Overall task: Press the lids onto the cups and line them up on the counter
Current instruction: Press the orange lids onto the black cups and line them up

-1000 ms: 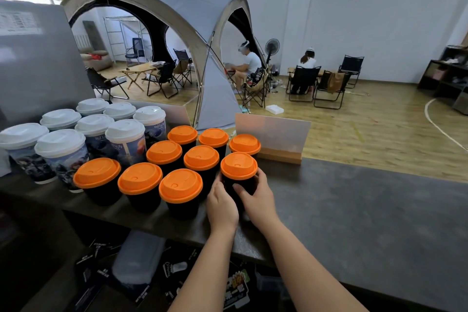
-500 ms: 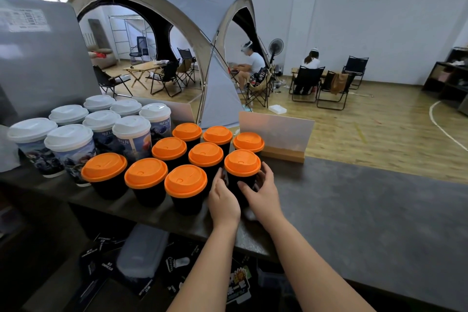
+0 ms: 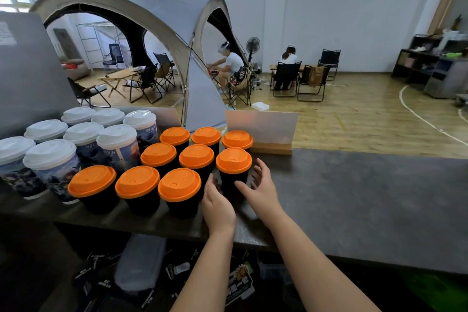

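Both hands are loosening from the black cup [image 3: 231,180] they were clasping a moment ago; the right hand [image 3: 260,191] is now spreading its fingers just beside it, the left hand [image 3: 217,204] resting relaxed fingers against its other side; the cup is standing on the counter [image 3: 354,197], crowded leftward by orange-lidded cups [image 3: 179,185] and white-lidded cups [image 3: 50,154]; a sign stand [image 3: 262,129] is standing behind.

Orange lids [image 3: 233,160] look like smooth plastic – slightly glossy. The counter [image 3: 367,200] right of the hands is dark, matt, finely rough.
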The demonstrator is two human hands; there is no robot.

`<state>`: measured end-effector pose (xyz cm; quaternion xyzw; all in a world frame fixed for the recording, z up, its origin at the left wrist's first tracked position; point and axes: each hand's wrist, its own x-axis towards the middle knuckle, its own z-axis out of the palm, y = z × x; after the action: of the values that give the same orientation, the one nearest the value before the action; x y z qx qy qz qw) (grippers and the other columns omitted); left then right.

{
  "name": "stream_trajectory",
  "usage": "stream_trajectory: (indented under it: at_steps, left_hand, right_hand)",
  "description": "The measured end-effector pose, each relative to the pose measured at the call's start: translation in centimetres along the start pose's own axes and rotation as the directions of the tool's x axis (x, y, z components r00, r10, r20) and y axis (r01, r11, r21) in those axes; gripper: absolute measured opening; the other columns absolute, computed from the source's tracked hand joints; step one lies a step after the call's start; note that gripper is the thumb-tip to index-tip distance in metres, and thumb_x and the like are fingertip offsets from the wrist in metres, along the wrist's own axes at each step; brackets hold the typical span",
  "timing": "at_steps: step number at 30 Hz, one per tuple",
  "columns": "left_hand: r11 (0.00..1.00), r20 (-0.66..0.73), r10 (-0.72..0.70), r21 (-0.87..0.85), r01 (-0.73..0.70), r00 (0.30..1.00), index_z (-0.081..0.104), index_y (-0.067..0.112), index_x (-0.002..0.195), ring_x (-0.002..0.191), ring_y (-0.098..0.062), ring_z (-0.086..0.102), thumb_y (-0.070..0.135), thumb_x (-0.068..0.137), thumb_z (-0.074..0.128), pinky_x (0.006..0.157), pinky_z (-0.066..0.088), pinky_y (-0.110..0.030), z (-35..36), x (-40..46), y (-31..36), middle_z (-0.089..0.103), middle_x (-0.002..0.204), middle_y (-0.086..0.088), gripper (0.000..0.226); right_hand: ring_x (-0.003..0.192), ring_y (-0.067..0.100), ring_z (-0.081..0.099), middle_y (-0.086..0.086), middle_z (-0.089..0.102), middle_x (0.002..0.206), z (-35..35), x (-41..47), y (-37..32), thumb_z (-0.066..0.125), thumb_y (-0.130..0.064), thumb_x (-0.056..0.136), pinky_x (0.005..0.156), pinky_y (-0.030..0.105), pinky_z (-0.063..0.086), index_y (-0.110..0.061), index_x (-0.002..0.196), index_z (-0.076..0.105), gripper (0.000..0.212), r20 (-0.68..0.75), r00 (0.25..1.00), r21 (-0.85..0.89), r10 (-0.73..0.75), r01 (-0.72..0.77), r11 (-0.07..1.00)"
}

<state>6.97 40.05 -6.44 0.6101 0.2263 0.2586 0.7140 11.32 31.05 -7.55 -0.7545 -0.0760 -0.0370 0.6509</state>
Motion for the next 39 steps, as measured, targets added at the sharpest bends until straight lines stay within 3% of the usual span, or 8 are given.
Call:
stream_trajectory:
  at_steps: [5,8,12,15,20,26,31,39]
  left_hand:
    - [0.999,-0.032,0.025,-0.024,-0.026,0.999,0.035,0.022,0.15,0.14,-0.012,0.036,0.032,0.107,0.024,0.112,0.029,-0.029,-0.1,-3.4,-0.7,0.038,0.154,0.002,0.046]
    - [0.991,-0.007,0.098,-0.088,-0.099,0.995,0.041,0.021,0.142,0.134,-0.008,0.038,0.034,0.101,0.027,0.113,0.029,-0.029,0.7,-7.0,-1.4,0.042,0.147,0.0,0.046]
    - [0.99,0.229,0.117,-0.108,-0.094,0.966,0.047,0.021,0.135,0.127,0.002,0.041,0.037,0.097,0.027,0.104,0.028,-0.016,3.6,-11.8,-2.3,0.048,0.137,0.006,0.046]
    - [0.994,0.367,0.1,-0.075,-0.078,0.925,0.048,0.026,0.132,0.13,-0.006,0.041,0.031,0.105,0.024,0.11,0.031,-0.026,6.1,-14.3,-1.9,0.05,0.136,0.007,0.036]
    - [0.999,0.515,0.039,-0.026,-0.03,0.856,0.048,0.022,0.134,0.13,-0.013,0.045,0.027,0.108,0.023,0.113,0.035,-0.034,11.3,-18.1,-0.9,0.051,0.135,0.005,0.037]
    - [1.0,0.633,0.005,0.018,-0.022,0.774,0.053,0.03,0.124,0.124,-0.009,0.047,0.032,0.108,0.02,0.103,0.037,-0.03,20.1,-24.0,-1.8,0.054,0.121,0.017,0.036]
    - [1.0,0.708,0.015,-0.008,-0.013,0.706,0.054,0.027,0.123,0.124,-0.013,0.049,0.029,0.108,0.021,0.11,0.038,-0.035,30.2,-31.4,-2.7,0.055,0.13,0.005,0.036]
    - [0.998,0.873,0.0,-0.028,0.049,0.488,0.058,0.037,0.103,0.112,-0.015,0.055,0.047,0.091,0.026,0.108,0.041,-0.041,48.5,-43.6,-4.0,0.061,0.111,0.011,0.035]
  right_hand:
    - [0.141,0.02,0.033,0.006,0.029,0.155,-1.3,-2.6,-0.3,0.074,-0.018,0.085,0.115,0.035,0.033,-0.023,0.152,0.019,0.087,-0.063,0.996,0.086,0.064,-0.058,0.995]
    - [0.134,0.017,0.042,0.001,0.039,0.145,-3.5,-5.1,-0.6,0.071,-0.016,0.087,0.108,0.028,0.039,-0.022,0.147,0.031,0.072,-0.134,0.985,0.158,0.107,-0.085,0.984]
    - [0.102,0.009,0.063,0.002,0.068,0.114,-9.0,-8.2,-1.0,0.065,-0.01,0.091,0.091,0.029,0.052,-0.026,0.104,0.065,0.021,-0.266,0.963,0.133,0.035,0.001,0.991]
    - [0.081,0.01,0.064,0.007,0.071,0.091,-14.0,-10.3,-1.4,0.063,-0.004,0.091,0.073,0.024,0.05,-0.02,0.086,0.068,0.017,-0.389,0.92,0.15,0.045,0.015,0.989]
    - [0.078,0.01,0.062,0.006,0.071,0.088,-21.9,-12.9,-1.0,0.061,-0.004,0.093,0.069,0.021,0.049,-0.017,0.088,0.067,0.015,-0.537,0.84,0.165,0.08,0.012,0.986]
    - [0.082,0.012,0.066,0.013,0.073,0.096,-32.3,-15.4,0.0,0.061,-0.008,0.093,0.075,0.028,0.053,-0.016,0.095,0.068,0.011,-0.632,0.768,0.162,0.105,-0.001,0.987]
    - [0.081,0.011,0.066,0.005,0.074,0.089,-44.0,-17.4,1.3,0.059,-0.006,0.094,0.071,0.023,0.054,-0.016,0.094,0.068,0.014,-0.71,0.695,0.157,0.112,0.001,0.988]
    - [0.082,0.01,0.066,0.002,0.073,0.091,-64.5,-19.5,3.4,0.055,-0.008,0.097,0.075,0.023,0.054,-0.016,0.098,0.067,0.014,-0.81,0.575,0.12,0.118,-0.034,0.992]
